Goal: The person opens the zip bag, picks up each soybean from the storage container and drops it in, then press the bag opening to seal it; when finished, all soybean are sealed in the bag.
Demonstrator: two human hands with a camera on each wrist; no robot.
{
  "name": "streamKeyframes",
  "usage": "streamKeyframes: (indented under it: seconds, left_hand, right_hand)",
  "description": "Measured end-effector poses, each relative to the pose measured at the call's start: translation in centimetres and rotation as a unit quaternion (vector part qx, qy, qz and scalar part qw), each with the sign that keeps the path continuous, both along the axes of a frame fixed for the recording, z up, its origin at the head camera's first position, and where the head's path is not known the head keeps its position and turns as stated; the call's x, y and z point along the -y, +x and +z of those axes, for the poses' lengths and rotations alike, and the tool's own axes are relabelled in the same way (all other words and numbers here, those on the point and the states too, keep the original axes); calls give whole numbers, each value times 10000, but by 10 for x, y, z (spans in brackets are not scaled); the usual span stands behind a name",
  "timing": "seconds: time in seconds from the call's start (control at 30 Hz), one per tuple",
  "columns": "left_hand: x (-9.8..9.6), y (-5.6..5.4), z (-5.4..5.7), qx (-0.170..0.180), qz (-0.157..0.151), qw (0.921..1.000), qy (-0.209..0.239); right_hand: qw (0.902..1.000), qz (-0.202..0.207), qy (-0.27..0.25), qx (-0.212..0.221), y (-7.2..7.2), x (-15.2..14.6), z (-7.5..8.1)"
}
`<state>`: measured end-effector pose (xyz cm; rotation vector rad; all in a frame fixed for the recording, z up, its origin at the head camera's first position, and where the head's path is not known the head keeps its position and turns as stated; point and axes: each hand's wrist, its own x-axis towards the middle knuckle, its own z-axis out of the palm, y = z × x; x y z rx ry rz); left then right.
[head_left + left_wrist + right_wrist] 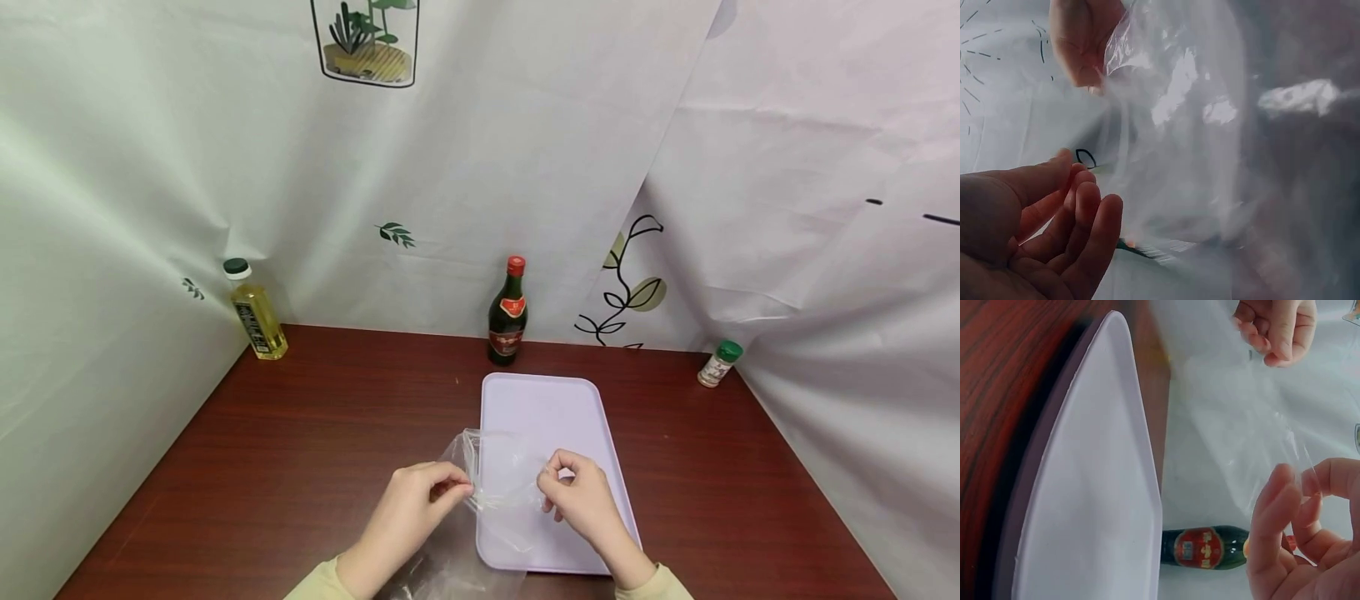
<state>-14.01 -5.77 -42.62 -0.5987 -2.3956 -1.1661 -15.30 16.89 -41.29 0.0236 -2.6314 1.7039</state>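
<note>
A clear plastic bag point(480, 521) hangs between my two hands, partly over the lavender tray point(551, 417). With thumb and forefinger my left hand point(412, 504) pinches one side of its edge. My right hand point(581, 496) pinches the other side above the tray. In the left wrist view the thin film point(1179, 137) spreads out, see-through and glossy. The right wrist view has the film point(1235, 419) reaching from the fingers of my right hand point(1310, 531) up to my left hand point(1282, 328).
A dark green bottle with a red cap point(507, 321) stands behind the tray. An oil bottle point(258, 321) is at the table's back left corner, and a small green-capped shaker point(718, 364) at the back right. White patterned cloth point(450, 167) walls in the dark red table point(337, 408).
</note>
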Motion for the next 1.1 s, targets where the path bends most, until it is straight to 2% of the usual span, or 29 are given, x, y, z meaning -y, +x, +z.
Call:
streamKeyframes:
  seconds: [0.1, 0.23, 0.3, 0.37, 0.43, 0.57, 0.63, 0.87, 1.1]
  left_hand:
    - [2, -3, 1, -14, 174, 9997, 146]
    - [7, -13, 0, -4, 759, 9964, 383]
    - [12, -19, -2, 58, 1070, 9937, 328]
    - [16, -23, -4, 194, 1194, 9924, 208]
    - [18, -26, -6, 445, 1145, 9923, 151]
    - [19, -27, -9, 991, 827, 9912, 288]
    - [18, -26, -9, 1075, 722, 9910, 351]
    - [16, -24, -6, 956, 662, 9926, 351]
    - [22, -18, -6, 669, 964, 9926, 300]
  right_hand:
    - [9997, 139, -203, 24, 0, 0, -1]
    - [9975, 598, -369, -16, 0, -2, -3]
    - [9950, 909, -420, -42, -1, -4, -4]
    - [9919, 1190, -446, -65, -1, -6, -5]
    - [9890, 1396, -486, -32, -1, -7, -6]
    - [9862, 1585, -466, 51, -1, -8, -6]
    - [9859, 1618, -427, 68, -1, -8, -6]
    - [9868, 1581, -352, 30, 0, -10, 0]
    - [9937, 1075, -109, 295, 2, -14, 6]
